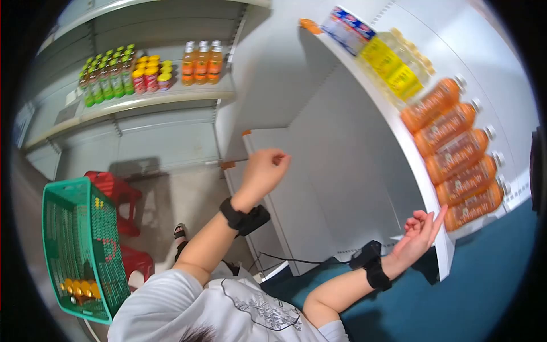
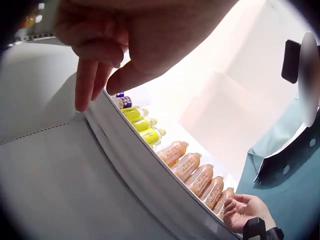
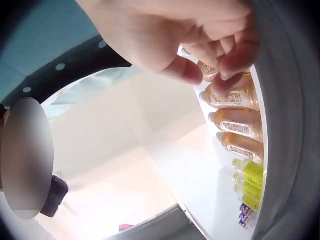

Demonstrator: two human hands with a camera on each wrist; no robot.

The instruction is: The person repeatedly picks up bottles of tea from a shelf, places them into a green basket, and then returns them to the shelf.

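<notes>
A row of several orange drink bottles (image 1: 458,154) stands along the front of the white shelf at the right. My right hand (image 1: 415,239) is at the near end of that row, fingers partly extended, a fingertip right at the last bottle; it holds nothing. In the right wrist view, its fingers (image 3: 240,60) overlap the nearest bottles. My left hand (image 1: 265,171) hangs in front of the shelf unit, loosely curled around nothing. Farther along the shelf come yellow-labelled clear bottles (image 1: 393,62), then blue-and-white labelled goods (image 1: 347,28).
A green basket (image 1: 105,239) with several yellow-topped items inside stands at the left, beside red stools (image 1: 122,196). On the back shelf are green-labelled bottles (image 1: 111,80), small yellow-capped bottles (image 1: 151,77) and 3 orange bottles (image 1: 200,65). A black cable (image 1: 296,261) runs between the wrists.
</notes>
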